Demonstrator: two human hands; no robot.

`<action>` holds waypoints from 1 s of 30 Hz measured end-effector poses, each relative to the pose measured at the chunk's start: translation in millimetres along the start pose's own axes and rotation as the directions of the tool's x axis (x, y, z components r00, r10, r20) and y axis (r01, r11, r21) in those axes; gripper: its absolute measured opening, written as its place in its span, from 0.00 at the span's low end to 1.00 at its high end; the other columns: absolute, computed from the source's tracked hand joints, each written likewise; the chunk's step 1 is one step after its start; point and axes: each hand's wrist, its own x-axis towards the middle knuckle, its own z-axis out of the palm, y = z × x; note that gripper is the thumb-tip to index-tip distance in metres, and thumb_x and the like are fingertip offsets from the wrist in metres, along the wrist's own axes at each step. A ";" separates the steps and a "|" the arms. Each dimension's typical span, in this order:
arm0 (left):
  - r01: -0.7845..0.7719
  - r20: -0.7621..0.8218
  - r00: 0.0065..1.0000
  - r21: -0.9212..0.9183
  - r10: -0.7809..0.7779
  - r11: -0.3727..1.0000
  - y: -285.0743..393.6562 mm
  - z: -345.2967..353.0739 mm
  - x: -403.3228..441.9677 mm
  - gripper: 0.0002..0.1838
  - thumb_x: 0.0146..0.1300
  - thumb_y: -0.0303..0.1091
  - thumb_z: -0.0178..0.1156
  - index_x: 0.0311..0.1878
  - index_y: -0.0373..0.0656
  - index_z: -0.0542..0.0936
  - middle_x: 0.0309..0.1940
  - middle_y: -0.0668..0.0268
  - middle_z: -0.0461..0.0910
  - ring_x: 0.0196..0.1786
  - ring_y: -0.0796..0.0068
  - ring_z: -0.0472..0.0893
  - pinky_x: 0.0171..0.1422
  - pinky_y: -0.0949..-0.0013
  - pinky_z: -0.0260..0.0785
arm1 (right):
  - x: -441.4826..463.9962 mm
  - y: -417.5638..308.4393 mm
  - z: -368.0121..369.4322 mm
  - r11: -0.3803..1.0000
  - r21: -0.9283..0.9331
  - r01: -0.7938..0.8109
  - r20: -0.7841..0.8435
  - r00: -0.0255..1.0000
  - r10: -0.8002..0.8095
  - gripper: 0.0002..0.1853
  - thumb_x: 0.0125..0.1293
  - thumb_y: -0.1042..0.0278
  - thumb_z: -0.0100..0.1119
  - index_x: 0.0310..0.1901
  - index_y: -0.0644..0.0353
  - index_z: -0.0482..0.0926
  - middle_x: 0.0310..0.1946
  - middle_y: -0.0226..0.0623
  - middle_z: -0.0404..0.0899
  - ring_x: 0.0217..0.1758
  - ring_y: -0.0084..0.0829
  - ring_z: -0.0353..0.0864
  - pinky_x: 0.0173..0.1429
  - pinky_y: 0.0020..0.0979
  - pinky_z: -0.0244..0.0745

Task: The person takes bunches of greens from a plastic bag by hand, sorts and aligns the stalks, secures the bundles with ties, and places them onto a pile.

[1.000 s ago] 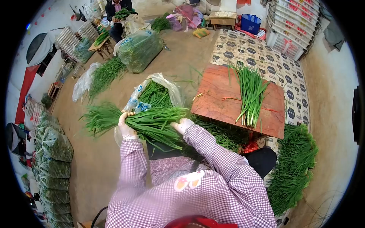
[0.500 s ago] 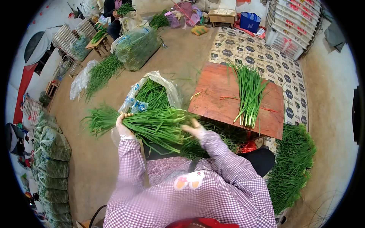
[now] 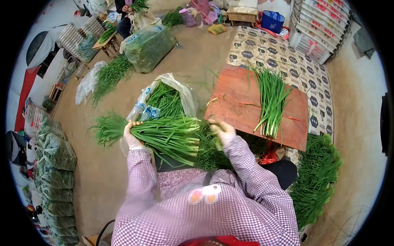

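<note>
My left hand (image 3: 132, 132) is wrapped round a large bunch of green chives (image 3: 168, 133), gripping it near the leafy end. The bunch lies sideways above my lap, its pale cut ends pointing right. My right hand (image 3: 223, 132) is just right of those ends, beside the board's near left corner. Its fingers are curled and slightly blurred, with wispy green bits below them; what they pinch is unclear. Behind the bunch stands an open plastic bag (image 3: 189, 100) holding more chives (image 3: 165, 100). Loose greens (image 3: 209, 149) lie beneath my right hand.
A reddish wooden board (image 3: 230, 92) on my right carries another chive bunch (image 3: 271, 102) and red ties. More chives (image 3: 316, 180) are heaped at right. Filled bags (image 3: 59, 153) line the left. Ahead are a large stuffed bag (image 3: 150, 47), stacked crates (image 3: 318, 30) and a seated person (image 3: 125, 18).
My right hand has moved right, away from the cut ends of the chives, and its fingers have curled in. The left hand keeps its grip in nearly the same place.
</note>
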 end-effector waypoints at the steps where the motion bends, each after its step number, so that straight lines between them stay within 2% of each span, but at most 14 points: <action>1: 0.015 0.004 1.000 -0.012 -0.015 1.000 -2.1 3.1 -1.4 0.08 0.56 0.27 0.55 0.40 0.42 0.72 0.25 0.68 0.72 0.31 0.70 0.73 0.51 0.62 0.71 | -3.2 -25.1 15.1 0.988 -0.151 0.036 0.097 0.995 -0.021 0.19 0.66 0.58 0.57 0.52 0.63 0.77 0.40 0.46 0.83 0.44 0.33 0.83 0.51 0.32 0.76; 4: -0.027 0.018 0.999 0.014 0.027 1.000 -8.0 7.4 -1.8 0.08 0.54 0.28 0.56 0.37 0.39 0.70 0.24 0.66 0.71 0.32 0.69 0.73 0.52 0.62 0.69 | 4.9 -78.1 52.0 0.578 -0.802 0.150 0.234 0.970 0.073 0.28 0.65 0.42 0.53 0.50 0.60 0.80 0.40 0.50 0.82 0.46 0.39 0.82 0.55 0.37 0.74; 6: -0.044 0.034 0.999 0.035 0.042 0.998 -9.6 5.0 0.2 0.09 0.54 0.28 0.56 0.37 0.40 0.70 0.24 0.66 0.71 0.32 0.69 0.73 0.52 0.62 0.69 | 20.7 -73.9 63.0 0.506 -0.853 0.129 0.170 0.985 0.034 0.29 0.64 0.40 0.50 0.44 0.61 0.82 0.42 0.50 0.82 0.47 0.43 0.81 0.55 0.40 0.73; 10: -0.070 0.131 0.989 0.027 0.066 0.997 -7.3 0.7 2.3 0.10 0.55 0.28 0.56 0.39 0.39 0.70 0.24 0.66 0.72 0.32 0.69 0.73 0.51 0.61 0.70 | 49.1 -23.8 53.0 0.783 -0.587 0.206 0.093 0.978 -0.188 0.15 0.59 0.58 0.56 0.40 0.60 0.83 0.38 0.47 0.83 0.37 0.38 0.82 0.43 0.37 0.77; 12: -0.051 0.055 0.997 -0.016 0.052 0.999 -5.5 0.7 0.2 0.10 0.55 0.28 0.56 0.40 0.40 0.69 0.24 0.66 0.72 0.32 0.68 0.74 0.51 0.60 0.70 | 47.5 -9.0 33.0 0.990 0.140 -0.011 0.051 0.999 0.004 0.11 0.59 0.63 0.57 0.36 0.61 0.82 0.32 0.42 0.83 0.22 0.28 0.77 0.25 0.29 0.72; 13: -0.051 0.058 0.997 0.003 0.050 0.999 -5.2 -3.6 1.4 0.08 0.56 0.30 0.56 0.37 0.40 0.71 0.25 0.65 0.73 0.33 0.67 0.75 0.52 0.60 0.71 | 70.0 31.9 15.9 0.979 0.056 0.197 -0.011 0.980 -0.196 0.09 0.61 0.66 0.55 0.36 0.61 0.81 0.30 0.40 0.82 0.18 0.24 0.73 0.20 0.26 0.65; 15: -0.009 -0.022 1.000 -0.002 0.009 1.000 -3.5 -8.3 -1.8 0.06 0.56 0.31 0.56 0.34 0.41 0.72 0.25 0.65 0.74 0.34 0.66 0.75 0.52 0.59 0.71 | 67.9 55.7 -11.4 0.950 0.272 0.154 -0.198 0.975 -0.101 0.08 0.63 0.69 0.53 0.39 0.64 0.78 0.28 0.38 0.82 0.15 0.21 0.70 0.15 0.23 0.60; 16: 0.032 -0.084 0.996 -0.010 -0.033 0.999 -3.6 -7.7 -0.3 0.06 0.56 0.33 0.56 0.32 0.41 0.72 0.26 0.64 0.74 0.35 0.65 0.76 0.53 0.59 0.71 | 47.7 36.2 -21.9 0.816 0.577 -0.040 -0.243 0.945 0.218 0.09 0.65 0.70 0.52 0.40 0.66 0.77 0.28 0.40 0.82 0.16 0.22 0.71 0.15 0.23 0.61; 19: 0.016 -0.124 0.992 0.031 -0.012 0.999 -6.7 -13.4 -0.2 0.07 0.56 0.35 0.56 0.27 0.42 0.73 0.26 0.63 0.75 0.36 0.64 0.76 0.53 0.58 0.71 | 45.7 64.1 -48.7 0.966 0.056 -0.251 -0.001 0.968 0.252 0.14 0.67 0.64 0.53 0.47 0.66 0.76 0.32 0.39 0.82 0.26 0.25 0.78 0.19 0.23 0.67; 21: 0.039 -0.122 0.992 0.040 -0.034 0.998 -10.4 -11.4 -0.5 0.07 0.56 0.35 0.57 0.28 0.42 0.73 0.26 0.63 0.75 0.37 0.64 0.76 0.53 0.58 0.71 | 43.2 72.1 -36.8 0.947 -0.304 -0.109 0.301 0.932 0.204 0.25 0.64 0.50 0.60 0.53 0.62 0.76 0.43 0.38 0.81 0.42 0.30 0.80 0.33 0.27 0.76; 23: 0.049 -0.135 0.990 0.031 -0.044 0.998 -15.2 -6.7 -3.1 0.08 0.56 0.35 0.56 0.26 0.43 0.75 0.26 0.64 0.77 0.36 0.64 0.77 0.52 0.57 0.72 | 38.0 63.4 5.8 0.977 0.072 -0.201 0.407 0.900 0.155 0.34 0.62 0.48 0.61 0.63 0.60 0.67 0.56 0.42 0.74 0.55 0.39 0.75 0.54 0.40 0.74; 26: 0.055 -0.110 0.993 0.021 -0.052 0.998 -20.5 -8.0 -3.2 0.08 0.57 0.35 0.56 0.26 0.43 0.74 0.26 0.64 0.77 0.37 0.64 0.77 0.52 0.58 0.72 | 33.2 44.4 48.0 0.671 0.653 -0.352 0.489 0.872 -0.019 0.34 0.58 0.47 0.65 0.60 0.61 0.68 0.54 0.45 0.75 0.56 0.44 0.76 0.54 0.52 0.76; 29: 0.060 -0.087 0.994 -0.065 -0.065 0.996 -22.9 -17.0 -1.3 0.07 0.56 0.35 0.56 0.29 0.44 0.72 0.25 0.65 0.75 0.35 0.66 0.75 0.53 0.58 0.70 | 27.0 25.0 54.4 0.730 0.555 -0.399 0.522 0.850 0.067 0.24 0.60 0.61 0.63 0.55 0.62 0.72 0.47 0.40 0.80 0.47 0.36 0.82 0.54 0.43 0.79; 30: 0.115 0.027 0.993 -0.151 -0.113 0.982 -26.5 -30.7 7.5 0.06 0.56 0.35 0.55 0.30 0.43 0.72 0.25 0.66 0.74 0.34 0.66 0.74 0.54 0.58 0.70 | 17.0 11.3 54.5 0.781 0.511 -0.359 0.435 0.892 0.124 0.22 0.62 0.67 0.60 0.57 0.63 0.71 0.42 0.38 0.81 0.31 0.27 0.81 0.40 0.31 0.81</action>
